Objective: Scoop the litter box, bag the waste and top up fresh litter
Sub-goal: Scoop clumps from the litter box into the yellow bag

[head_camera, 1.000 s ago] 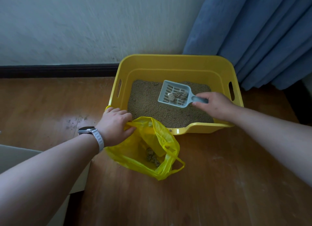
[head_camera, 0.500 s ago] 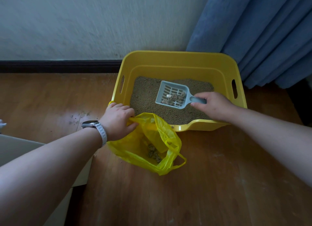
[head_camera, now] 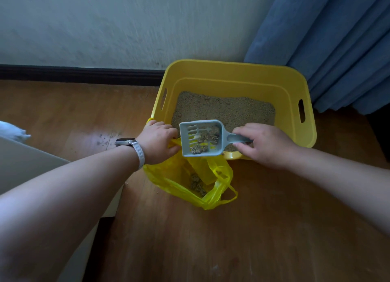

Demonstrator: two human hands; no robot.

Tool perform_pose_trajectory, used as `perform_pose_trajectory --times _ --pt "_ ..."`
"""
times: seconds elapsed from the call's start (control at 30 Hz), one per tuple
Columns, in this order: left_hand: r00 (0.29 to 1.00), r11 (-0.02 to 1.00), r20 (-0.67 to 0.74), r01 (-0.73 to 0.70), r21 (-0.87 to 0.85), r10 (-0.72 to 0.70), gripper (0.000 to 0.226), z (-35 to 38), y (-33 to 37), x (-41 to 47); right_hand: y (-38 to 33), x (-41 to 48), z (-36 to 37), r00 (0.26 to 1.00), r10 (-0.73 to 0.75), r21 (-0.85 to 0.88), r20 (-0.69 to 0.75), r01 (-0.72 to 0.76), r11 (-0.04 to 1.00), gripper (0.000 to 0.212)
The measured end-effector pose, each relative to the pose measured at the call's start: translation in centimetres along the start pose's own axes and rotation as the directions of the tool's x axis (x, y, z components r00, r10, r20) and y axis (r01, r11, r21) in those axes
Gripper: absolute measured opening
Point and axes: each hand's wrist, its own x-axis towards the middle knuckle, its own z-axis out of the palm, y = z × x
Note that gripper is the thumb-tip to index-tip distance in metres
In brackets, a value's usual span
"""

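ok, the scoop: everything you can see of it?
The scoop is pale grey-blue plastic: a slotted pan with raised sides and a short handle. The right hand grips the handle, holding it roughly level. It carries brownish clumps and hangs over the near rim of the litter box, above the yellow bag.

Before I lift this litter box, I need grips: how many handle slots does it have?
2. One slot in the left wall of the litter box, one in the right wall. The left hand, right hand and scoop hide part of the near wall.
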Motion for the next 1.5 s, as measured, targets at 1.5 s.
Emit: perform_pose_trajectory --times 1.5 --pt "0.999 0.998 -0.048 -0.013 -0.061 0.010 0.033 -0.1 0.2 -0.2 -0.4 2.0 -0.9 0.989 0.069 0.177 0.129 -0.091 0.980 0.017"
